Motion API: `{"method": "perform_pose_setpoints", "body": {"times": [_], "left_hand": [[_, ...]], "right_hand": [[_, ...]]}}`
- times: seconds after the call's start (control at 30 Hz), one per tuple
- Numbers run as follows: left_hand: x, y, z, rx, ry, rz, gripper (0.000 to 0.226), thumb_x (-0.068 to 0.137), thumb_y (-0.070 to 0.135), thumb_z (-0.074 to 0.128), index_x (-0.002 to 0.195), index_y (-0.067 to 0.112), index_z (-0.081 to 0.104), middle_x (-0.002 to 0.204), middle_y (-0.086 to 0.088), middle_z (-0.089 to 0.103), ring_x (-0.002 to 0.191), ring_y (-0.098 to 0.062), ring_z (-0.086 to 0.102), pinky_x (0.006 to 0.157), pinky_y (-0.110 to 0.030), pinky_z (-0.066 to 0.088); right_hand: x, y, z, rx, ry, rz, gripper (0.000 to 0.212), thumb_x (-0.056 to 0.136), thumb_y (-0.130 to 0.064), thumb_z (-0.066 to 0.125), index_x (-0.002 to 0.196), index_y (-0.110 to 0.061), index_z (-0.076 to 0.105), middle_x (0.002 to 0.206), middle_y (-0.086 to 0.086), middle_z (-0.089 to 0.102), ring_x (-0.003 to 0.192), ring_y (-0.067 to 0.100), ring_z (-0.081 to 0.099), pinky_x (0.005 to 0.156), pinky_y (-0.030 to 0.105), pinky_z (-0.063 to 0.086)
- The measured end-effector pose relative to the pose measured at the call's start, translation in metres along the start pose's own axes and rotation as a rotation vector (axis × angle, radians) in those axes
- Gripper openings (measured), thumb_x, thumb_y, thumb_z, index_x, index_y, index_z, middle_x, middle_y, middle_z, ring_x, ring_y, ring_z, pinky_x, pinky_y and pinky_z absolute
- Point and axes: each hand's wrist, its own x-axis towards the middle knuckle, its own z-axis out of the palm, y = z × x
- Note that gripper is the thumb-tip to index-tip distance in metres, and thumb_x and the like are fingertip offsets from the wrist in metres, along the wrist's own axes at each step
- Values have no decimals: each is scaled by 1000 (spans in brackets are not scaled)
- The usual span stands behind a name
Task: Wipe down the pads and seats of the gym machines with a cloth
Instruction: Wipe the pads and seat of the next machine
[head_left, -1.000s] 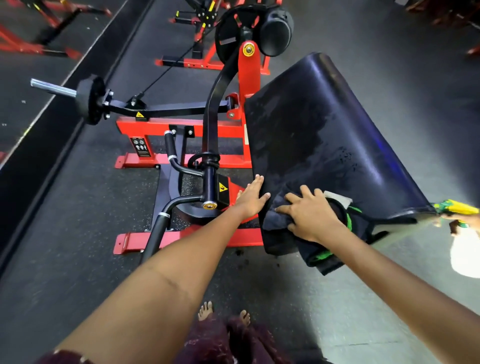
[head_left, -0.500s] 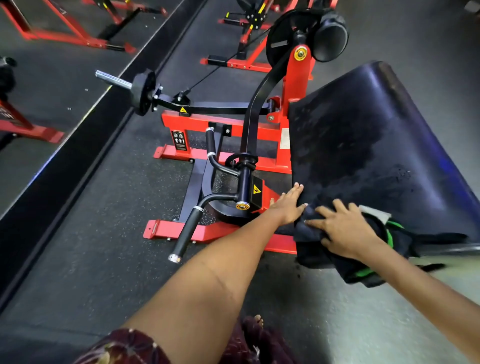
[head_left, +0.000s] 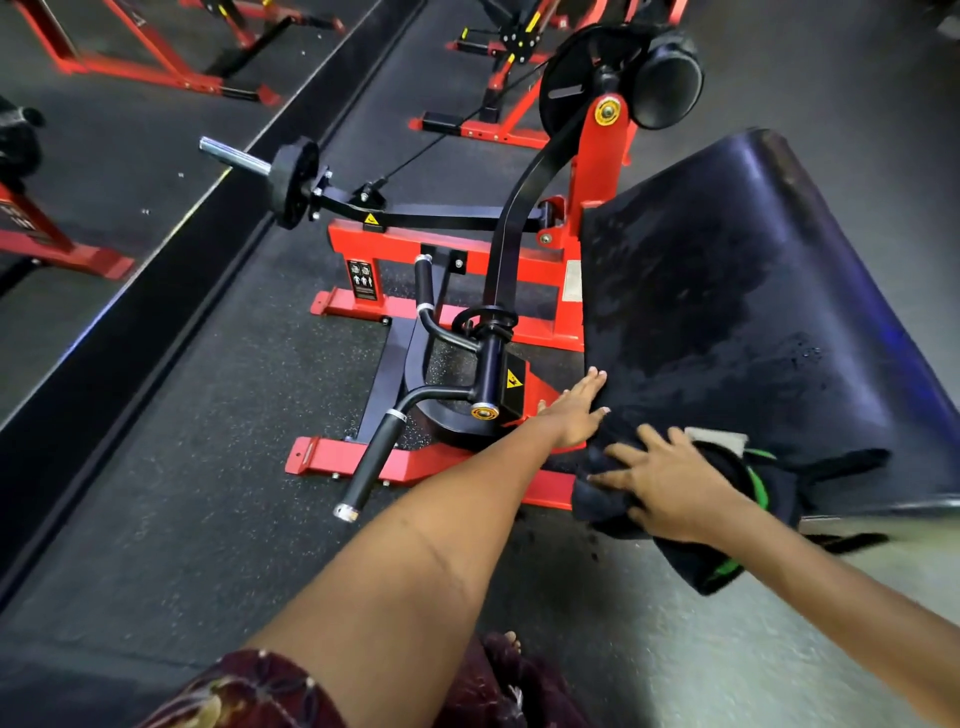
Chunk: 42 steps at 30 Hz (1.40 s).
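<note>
**cloth on pad, both hands flat**

nearest you: a patterned maroon sleeve (head_left: 244, 691) and bare toes (head_left: 511, 640) at the bottom edge. your right hand (head_left: 670, 480), fingers spread, presses flat on the dark cloth (head_left: 727, 551) with green trim, bunched over the near lower edge of the black pad (head_left: 727, 312). your left hand (head_left: 574, 410), fingers straight and together, rests against the pad's left edge, just beside the cloth. left of the pad: a black handle bar (head_left: 371, 462), red machine frame (head_left: 457, 249). beyond: a weight plate (head_left: 296, 182) on its arm, then a round roller pad (head_left: 667, 85).
</note>
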Motion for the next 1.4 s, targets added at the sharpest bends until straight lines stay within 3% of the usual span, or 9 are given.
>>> {"method": "perform_pose_setpoints", "body": {"times": [0.13,0.33,0.5,0.6,0.7,0.87,1.07,1.27,1.4], "left_hand": [[0,-1,1,-18,2,-1,59,103,32,34,152,29,2,159,14,-9,148,-22,5,114,-56,4],[-13,3,26,-85,137,-17,58,103,30,33,153,21,4,160,8,-5,147,-17,8,115,-53,9],[-42,21,79,-544,356,-170,56,103,24,33,151,5,9,159,-11,8,146,-23,14,113,-27,13],[-53,31,96,-661,424,-260,53,103,26,35,149,6,17,154,-15,25,141,-27,27,109,-31,23],[-52,35,98,-621,448,-302,53,103,30,34,149,8,19,152,-15,29,138,-29,31,104,-32,27],[-55,29,95,-593,407,-279,59,102,29,37,151,9,11,156,-11,19,140,-28,28,107,-34,26],[-53,30,93,-529,396,-264,64,102,36,35,151,7,7,157,-10,12,143,-26,22,112,-32,20],[-43,44,92,-556,532,-346,59,99,25,40,149,7,15,156,-9,19,141,-24,25,109,-29,19],[-40,43,97,-536,553,-380,57,101,39,36,149,14,21,155,-3,24,137,-25,33,107,-33,28]], "right_hand": [[-16,31,-8,119,-32,-141,52,83,-44,56,134,-46,45,137,-16,43,112,21,41,83,34,33],[-2,89,-23,-28,-24,221,55,90,-46,45,142,-51,27,147,-12,30,126,23,31,93,33,35],[-1,76,-16,1,-30,-34,57,91,-43,44,144,-49,24,148,-12,29,123,22,33,93,33,34],[15,111,-29,-99,-52,67,55,92,-44,44,143,-50,24,151,-13,24,127,23,31,97,34,36],[35,102,-29,-100,-23,176,57,90,-45,46,143,-51,25,149,-9,29,127,27,31,94,37,37],[42,77,-9,-54,4,-107,57,89,-43,47,143,-48,28,146,-9,32,121,25,35,90,35,36],[78,118,-23,-177,42,44,56,91,-48,44,143,-51,25,148,-8,30,125,25,34,90,34,39],[69,118,-6,-171,77,-326,57,91,-53,44,144,-47,26,144,-7,33,118,24,37,88,33,40],[101,152,-22,-113,49,-150,54,91,-49,48,142,-47,32,144,-5,36,121,28,38,91,38,43]]}}
